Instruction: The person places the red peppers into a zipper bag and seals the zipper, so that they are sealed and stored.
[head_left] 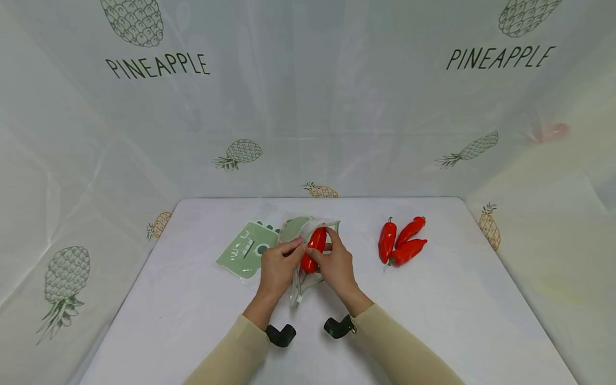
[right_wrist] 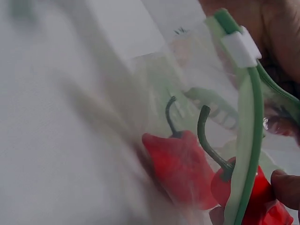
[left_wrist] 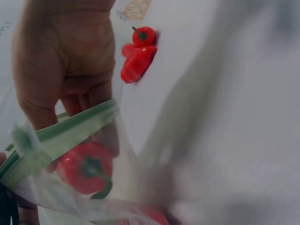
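A clear zip bag with a green-edged mouth [right_wrist: 251,131] and a white slider [right_wrist: 241,48] lies between both hands in the middle of the table. My left hand [head_left: 275,267] pinches the rim of its mouth. With thumb and fingers my right hand [head_left: 338,267] grips a red pepper [head_left: 316,240] at the mouth; its green stem points toward me. Through the film in the right wrist view, another red pepper [right_wrist: 180,164] shows lower inside the bag. The film and fingers hide part of the held pepper.
Left of the hands lies a flat green printed bag [head_left: 247,248] with a cartoon face. Several red peppers [head_left: 408,251] form a small group at the right. Pineapple-printed sheeting [head_left: 308,107] hangs around the white table [head_left: 457,321].
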The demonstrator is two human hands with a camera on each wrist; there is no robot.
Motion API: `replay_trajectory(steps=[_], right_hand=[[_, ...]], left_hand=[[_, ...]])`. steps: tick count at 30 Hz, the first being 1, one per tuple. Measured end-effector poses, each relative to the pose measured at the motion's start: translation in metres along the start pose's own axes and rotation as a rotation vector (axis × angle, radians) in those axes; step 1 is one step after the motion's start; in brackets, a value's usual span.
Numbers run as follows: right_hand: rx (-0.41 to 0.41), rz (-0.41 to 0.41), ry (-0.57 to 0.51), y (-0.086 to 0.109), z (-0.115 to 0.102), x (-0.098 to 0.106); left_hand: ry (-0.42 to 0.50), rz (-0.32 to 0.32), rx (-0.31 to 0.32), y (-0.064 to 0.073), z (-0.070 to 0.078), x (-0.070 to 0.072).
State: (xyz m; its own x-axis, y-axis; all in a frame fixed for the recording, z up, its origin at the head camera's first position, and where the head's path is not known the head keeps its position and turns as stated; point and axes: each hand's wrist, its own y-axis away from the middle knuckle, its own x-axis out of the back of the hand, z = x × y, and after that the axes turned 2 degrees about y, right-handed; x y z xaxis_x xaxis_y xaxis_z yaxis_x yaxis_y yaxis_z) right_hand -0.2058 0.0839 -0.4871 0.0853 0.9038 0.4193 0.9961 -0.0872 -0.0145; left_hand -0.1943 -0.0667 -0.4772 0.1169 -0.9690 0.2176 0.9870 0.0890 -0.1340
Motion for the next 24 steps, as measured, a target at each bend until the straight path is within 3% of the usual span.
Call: replay_trajectory(steps=[7,24], right_hand=[[0.007,-0.017,0.025,-0.001,0.005,0.001],[-0.003,-0.077,0.142,-0.007,0.005,-0.010]], left_hand=[[0.004,0.035,-0.024,-0.001,0.000,0.003],[0.045,0.070,-0.012,-0.005,0.002,0.001]])
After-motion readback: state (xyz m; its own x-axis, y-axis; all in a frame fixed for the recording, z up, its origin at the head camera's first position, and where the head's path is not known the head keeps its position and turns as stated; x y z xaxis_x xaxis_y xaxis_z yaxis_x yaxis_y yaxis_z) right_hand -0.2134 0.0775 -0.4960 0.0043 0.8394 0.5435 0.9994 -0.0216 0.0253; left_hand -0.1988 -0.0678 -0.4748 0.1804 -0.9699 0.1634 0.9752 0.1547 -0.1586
